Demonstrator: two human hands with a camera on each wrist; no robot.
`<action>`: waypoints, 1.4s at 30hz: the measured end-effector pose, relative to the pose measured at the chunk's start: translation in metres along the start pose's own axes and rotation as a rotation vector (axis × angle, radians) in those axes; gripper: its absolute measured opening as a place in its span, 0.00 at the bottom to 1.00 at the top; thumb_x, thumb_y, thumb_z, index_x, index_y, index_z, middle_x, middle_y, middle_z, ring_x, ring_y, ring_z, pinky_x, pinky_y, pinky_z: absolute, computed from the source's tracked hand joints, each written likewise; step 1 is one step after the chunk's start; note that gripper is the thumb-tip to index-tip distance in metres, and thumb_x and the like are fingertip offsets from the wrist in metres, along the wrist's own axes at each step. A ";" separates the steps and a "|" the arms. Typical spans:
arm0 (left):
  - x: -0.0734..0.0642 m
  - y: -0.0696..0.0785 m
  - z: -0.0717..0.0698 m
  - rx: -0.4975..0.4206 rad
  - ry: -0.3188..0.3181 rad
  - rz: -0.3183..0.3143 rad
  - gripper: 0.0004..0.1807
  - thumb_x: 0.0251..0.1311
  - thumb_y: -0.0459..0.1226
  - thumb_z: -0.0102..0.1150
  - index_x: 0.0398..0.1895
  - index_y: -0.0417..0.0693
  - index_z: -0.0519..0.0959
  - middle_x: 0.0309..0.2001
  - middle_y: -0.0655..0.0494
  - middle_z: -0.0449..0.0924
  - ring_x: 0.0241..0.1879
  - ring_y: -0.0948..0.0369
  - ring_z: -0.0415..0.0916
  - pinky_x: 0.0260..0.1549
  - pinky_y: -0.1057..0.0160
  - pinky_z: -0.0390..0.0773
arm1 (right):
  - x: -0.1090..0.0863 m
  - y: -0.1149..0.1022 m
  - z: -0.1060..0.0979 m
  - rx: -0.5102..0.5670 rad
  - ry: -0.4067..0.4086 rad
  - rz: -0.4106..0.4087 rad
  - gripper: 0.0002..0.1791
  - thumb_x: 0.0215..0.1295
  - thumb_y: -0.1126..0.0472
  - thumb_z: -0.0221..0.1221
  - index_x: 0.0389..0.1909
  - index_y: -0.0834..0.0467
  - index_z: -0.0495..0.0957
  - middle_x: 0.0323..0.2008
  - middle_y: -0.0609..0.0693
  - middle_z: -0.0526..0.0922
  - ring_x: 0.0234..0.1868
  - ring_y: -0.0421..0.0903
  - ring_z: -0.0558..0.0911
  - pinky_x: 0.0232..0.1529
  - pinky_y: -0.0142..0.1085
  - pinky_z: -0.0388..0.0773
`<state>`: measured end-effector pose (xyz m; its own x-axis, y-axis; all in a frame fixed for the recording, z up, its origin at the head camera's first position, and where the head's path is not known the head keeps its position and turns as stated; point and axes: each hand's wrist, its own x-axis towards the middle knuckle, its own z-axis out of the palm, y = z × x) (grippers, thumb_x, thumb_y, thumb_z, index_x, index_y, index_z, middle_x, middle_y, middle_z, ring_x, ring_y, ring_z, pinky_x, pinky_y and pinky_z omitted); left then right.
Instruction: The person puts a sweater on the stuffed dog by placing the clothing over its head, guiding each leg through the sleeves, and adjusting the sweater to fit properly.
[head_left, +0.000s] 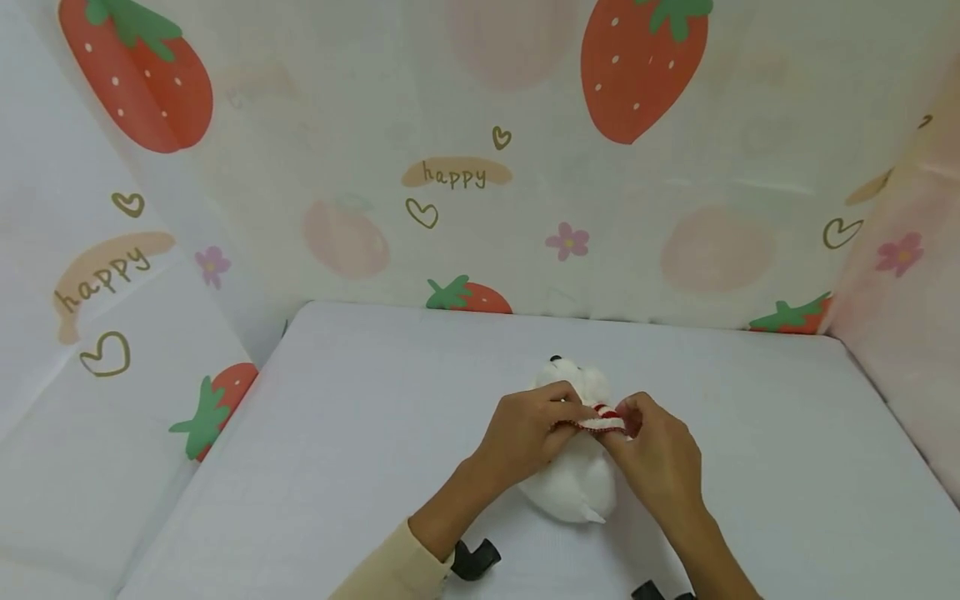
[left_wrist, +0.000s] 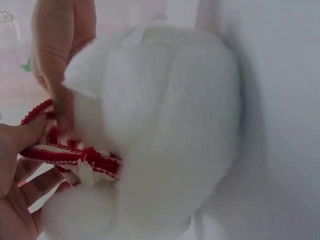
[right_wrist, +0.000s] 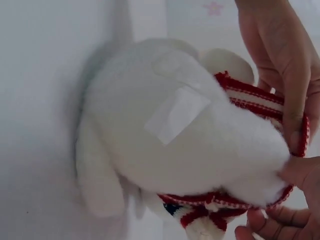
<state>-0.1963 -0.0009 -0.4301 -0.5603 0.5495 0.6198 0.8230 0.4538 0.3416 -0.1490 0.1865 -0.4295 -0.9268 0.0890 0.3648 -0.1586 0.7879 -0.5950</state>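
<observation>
Head view: a white stuffed toy [head_left: 573, 487] rests on a white surface [head_left: 375, 383], a little right of centre, its black nose [head_left: 556, 358] at the far end. Both hands are grasping: the left hand [head_left: 528, 429] and the right hand [head_left: 663, 458] each pinch the edge of a red-and-white striped knit [head_left: 606, 423] near the toy's neck. From where I stand, I cannot tell whether the knit is going on or coming off.

To do this well, I would say, spread the edge evenly between the fingers and ease it along a little at a time, both sides level, so the yarn is not overstretched or the fur caught. The plush body looks soft and likely to squash or tip, so pulling should be gentle and balanced.

Right wrist view plainly shows a pale label [right_wrist: 177, 115] against the toy's body, and a dark blue patch [right_wrist: 173, 208] on the knit. Left wrist view shows a small red tuft [left_wrist: 90, 155] of yarn. Neither wrist view shows the nose.
</observation>
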 end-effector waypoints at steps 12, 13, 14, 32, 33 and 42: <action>0.002 0.002 0.012 0.006 -0.053 -0.198 0.19 0.53 0.46 0.78 0.44 0.58 0.79 0.28 0.68 0.78 0.24 0.73 0.68 0.22 0.76 0.65 | 0.003 -0.003 -0.007 0.064 0.129 -0.212 0.10 0.53 0.78 0.70 0.34 0.64 0.86 0.31 0.52 0.86 0.31 0.47 0.83 0.30 0.43 0.78; 0.002 0.003 0.014 0.013 -0.042 -0.205 0.19 0.52 0.46 0.78 0.44 0.58 0.79 0.27 0.69 0.77 0.23 0.73 0.67 0.22 0.76 0.64 | 0.003 -0.005 -0.008 0.062 0.114 -0.203 0.10 0.53 0.78 0.69 0.34 0.64 0.85 0.31 0.53 0.86 0.31 0.48 0.83 0.31 0.45 0.78; 0.001 0.004 0.015 0.021 -0.032 -0.211 0.20 0.52 0.46 0.79 0.44 0.59 0.79 0.27 0.69 0.76 0.23 0.73 0.66 0.21 0.76 0.63 | 0.002 -0.006 -0.008 0.062 0.096 -0.194 0.10 0.54 0.79 0.68 0.35 0.64 0.84 0.31 0.54 0.86 0.30 0.48 0.82 0.31 0.45 0.78; -0.003 0.010 0.025 0.061 0.110 -0.265 0.12 0.53 0.42 0.76 0.41 0.61 0.87 0.21 0.70 0.70 0.20 0.74 0.63 0.18 0.76 0.60 | -0.001 -0.014 -0.011 0.084 0.011 -0.234 0.14 0.51 0.80 0.69 0.32 0.60 0.84 0.32 0.51 0.86 0.35 0.48 0.85 0.36 0.48 0.80; -0.003 0.009 0.026 0.071 0.120 -0.276 0.12 0.52 0.41 0.76 0.40 0.61 0.86 0.20 0.70 0.69 0.19 0.74 0.62 0.17 0.75 0.59 | -0.001 -0.015 -0.011 0.092 -0.004 -0.241 0.14 0.51 0.80 0.69 0.32 0.59 0.84 0.32 0.49 0.86 0.35 0.47 0.84 0.36 0.47 0.80; -0.002 0.003 0.020 0.054 0.110 -0.265 0.14 0.52 0.32 0.72 0.41 0.57 0.84 0.19 0.67 0.77 0.16 0.72 0.61 0.16 0.75 0.59 | -0.003 -0.017 -0.005 0.204 -0.104 -0.163 0.09 0.57 0.73 0.70 0.34 0.56 0.84 0.31 0.44 0.85 0.33 0.42 0.83 0.37 0.40 0.79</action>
<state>-0.1946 0.0136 -0.4438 -0.7392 0.3291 0.5877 0.6415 0.6099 0.4654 -0.1417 0.1764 -0.4169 -0.9118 -0.1001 0.3982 -0.3638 0.6467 -0.6704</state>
